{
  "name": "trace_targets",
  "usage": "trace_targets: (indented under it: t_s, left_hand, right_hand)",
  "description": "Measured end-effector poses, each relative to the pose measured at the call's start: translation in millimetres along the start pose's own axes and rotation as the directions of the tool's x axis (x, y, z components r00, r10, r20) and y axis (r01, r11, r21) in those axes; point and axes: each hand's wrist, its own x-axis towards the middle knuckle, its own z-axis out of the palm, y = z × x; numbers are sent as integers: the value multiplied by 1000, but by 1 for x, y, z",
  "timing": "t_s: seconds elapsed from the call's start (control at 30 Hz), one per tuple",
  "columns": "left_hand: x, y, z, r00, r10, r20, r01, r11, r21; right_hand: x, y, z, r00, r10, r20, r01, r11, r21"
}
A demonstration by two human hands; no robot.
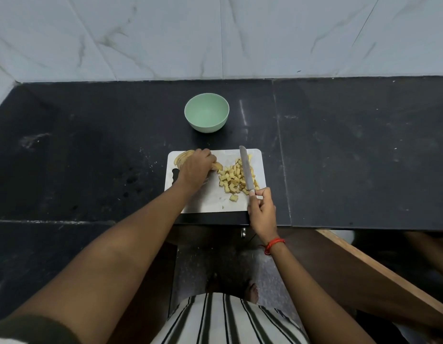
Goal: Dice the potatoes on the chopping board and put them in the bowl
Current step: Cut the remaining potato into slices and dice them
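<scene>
The right hand [262, 214] is wrapped around the handle of a knife [246, 170], with the index finger extended along the handle toward the blade. The blade points away from the person and lies over the right part of the diced potato pile [231, 178]. A red thread band [274, 245] circles the right wrist.

The left hand [195, 170] is curled, knuckles up, fingers pressed down on the uncut sliced potato [183, 156] at the far-left corner of the chopping board [210, 202]. Pale yellow slices fan out from under the hand on its left side, and one slice end shows at the fingertips on the right.

The diced pile consists of small, roughly cubic, pale yellow pieces — clustered at the centre-right of the board, between the two hands. One cube [233, 198] lies apart, nearer the person.

The board is white, rectangular, with rounded corners and a cut-out grip on its left edge. It lies at the near edge of the dark stone surface [352, 157].

The bowl [206, 112] — pale green, round, upright — stands on the surface beyond the board, apart from it. No potato is visible inside it.
</scene>
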Motion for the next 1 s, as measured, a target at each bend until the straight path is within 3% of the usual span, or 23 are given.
trace_targets:
  t_s: [0.2, 0.4, 0.53, 0.67, 0.73, 0.83, 0.9, 1.0]
  left_hand:
    - [-12, 5, 8, 987, -14, -160, 6, 999, -52]
    - [-11, 7, 5, 993, -91, -77, 88, 996, -30]
    - [-15, 6, 2, 981, -188, -43, 180, 971, -155]
    - [-28, 6, -5, 890, -453, -42, 395, 815, -425]
    - [-40, 9, -6, 853, -520, 28, 460, 728, -508]
    - [-63, 15, 2, 874, -471, 117, 465, 742, -483]
    - [-73, 20, 8, 906, -417, 78, 403, 788, -466]
    - [-80, 23, 9, 900, -435, 26, 384, 764, -518]
  right_hand:
    - [2, 0, 1, 1000, 1, 7, -1, 1000, -5]
    - [2, 1, 1, 1000, -16, 17, 16, 1000, -12]
    - [2, 2, 1, 1000, -12, 8, 12, 1000, -29]
    - [1, 3, 1, 1000, -19, 21, 20, 999, -33]
    - [2, 3, 1, 1000, -19, 21, 20, 999, -41]
    - [3, 4, 2, 1000, -6, 28, 8, 999, -48]
    - [3, 3, 2, 999, -5, 37, 7, 999, -54]
    - [2, 0, 1, 999, -12, 41, 15, 998, -61]
